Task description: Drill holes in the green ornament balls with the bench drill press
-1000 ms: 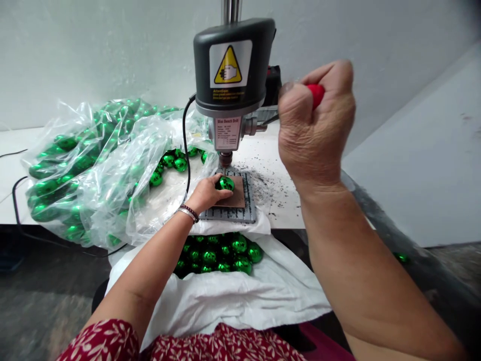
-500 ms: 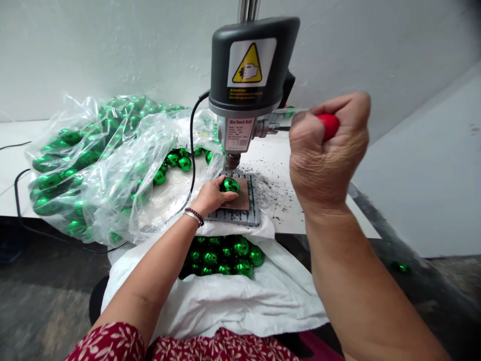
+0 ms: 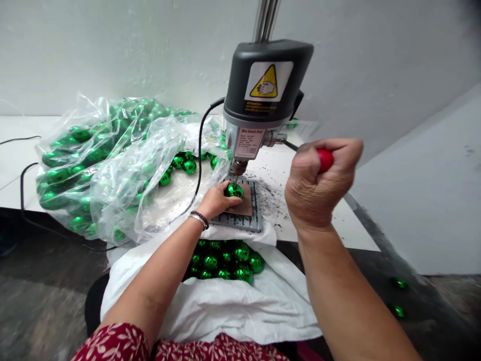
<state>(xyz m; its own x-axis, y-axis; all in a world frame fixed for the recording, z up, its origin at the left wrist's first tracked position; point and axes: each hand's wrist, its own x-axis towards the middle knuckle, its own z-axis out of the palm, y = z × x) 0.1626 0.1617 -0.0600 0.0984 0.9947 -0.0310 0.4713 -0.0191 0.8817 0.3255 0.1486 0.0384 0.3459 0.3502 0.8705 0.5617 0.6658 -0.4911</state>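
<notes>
Shavings [image 3: 271, 200] littering table [image 3: 355, 233] R of drill [image 3: 268, 82]; cord [image 3: 200, 150] looping betw. drill & bag. Clear bag [image 3: 116, 175] holding many grn balls [image 3: 52, 200]; wht. cloth [image 3: 233, 311] cradling more. L hand [image 3: 216, 201] pinching shiny grn ball [image 3: 235, 191] on brn pad [image 3: 245, 206], under bit [image 3: 236, 179]. R hand [image 3: 319, 183], well apart, clamping red knob [image 3: 325, 160].

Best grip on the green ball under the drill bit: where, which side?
I'd pinch the shiny green ball around its sides, from the left, as the left hand does: thumb on the near side, fingertip on the far side. It's round, the drill bit stands over its top, and the brown board lies beneath, so the sides look best.
</notes>
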